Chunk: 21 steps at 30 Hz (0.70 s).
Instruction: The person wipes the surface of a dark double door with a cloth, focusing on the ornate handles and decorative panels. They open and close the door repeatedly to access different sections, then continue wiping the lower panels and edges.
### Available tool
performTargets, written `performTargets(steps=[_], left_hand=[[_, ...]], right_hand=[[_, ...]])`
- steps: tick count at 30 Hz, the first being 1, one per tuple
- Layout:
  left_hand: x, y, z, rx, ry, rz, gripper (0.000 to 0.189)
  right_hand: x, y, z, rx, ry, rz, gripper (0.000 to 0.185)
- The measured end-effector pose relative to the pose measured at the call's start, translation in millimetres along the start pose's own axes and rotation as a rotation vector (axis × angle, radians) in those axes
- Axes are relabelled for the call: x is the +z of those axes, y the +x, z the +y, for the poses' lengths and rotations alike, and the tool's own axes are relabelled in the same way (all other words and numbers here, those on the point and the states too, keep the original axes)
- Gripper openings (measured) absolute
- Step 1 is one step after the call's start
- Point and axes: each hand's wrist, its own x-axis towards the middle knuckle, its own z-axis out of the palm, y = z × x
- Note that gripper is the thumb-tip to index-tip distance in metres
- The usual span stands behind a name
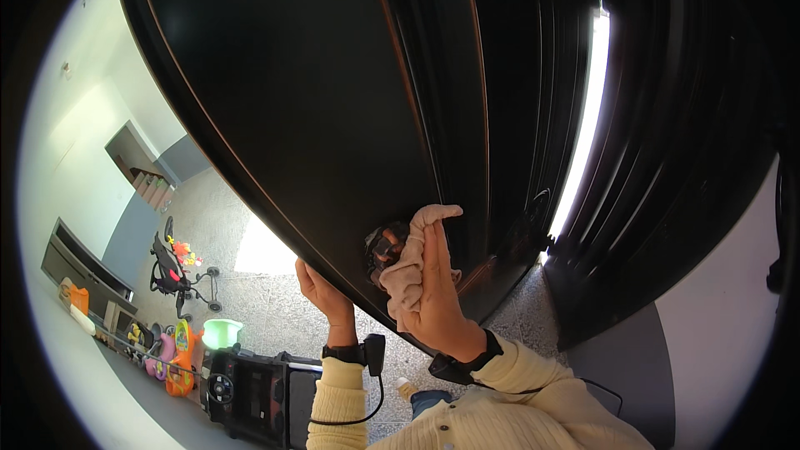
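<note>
A large black door panel (281, 94) with thin copper-coloured lines fills the middle of the view. My right hand (437, 300) presses a crumpled pinkish-beige cloth (409, 275) against the panel's lower part, its fingers stretched flat along the cloth. A dark reflection of the hand and cloth shows on the glossy surface beside them. My left hand (325, 294) rests at the panel's outer edge, fingers up and touching the edge, with nothing seen in its grasp. Both wrists wear black bands with cabled devices.
A second dark panel (656, 200) stands to the right, past a bright gap. At the left are a stroller (172, 275), a green tub (220, 333), an orange ride-on toy (181, 362) and a black toy car (256, 387) by the wall, on a speckled floor.
</note>
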Motion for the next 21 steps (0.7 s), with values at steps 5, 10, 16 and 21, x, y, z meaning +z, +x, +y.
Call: performTargets(steps=[5,10,16,21], left_hand=[[-5,-2,-6,0.051,0.075,-0.007,0.032],[-9,0,-11,0.026,0.039,-0.047,0.034],[-5,1,-9,0.02,0.023,-0.071,0.034],[-5,-2,-4,-0.01,0.036,-0.095,0.035]], right_hand=[[-1,-12,-6,-0.039,-0.144,-0.008,0.08],[-11,-39,-3,-0.022,-0.35,-0.111,0.07],[-40,-42,14,0.052,-0.07,-0.063,0.056],[-74,-23,20,0.25,0.326,-0.033,0.05]])
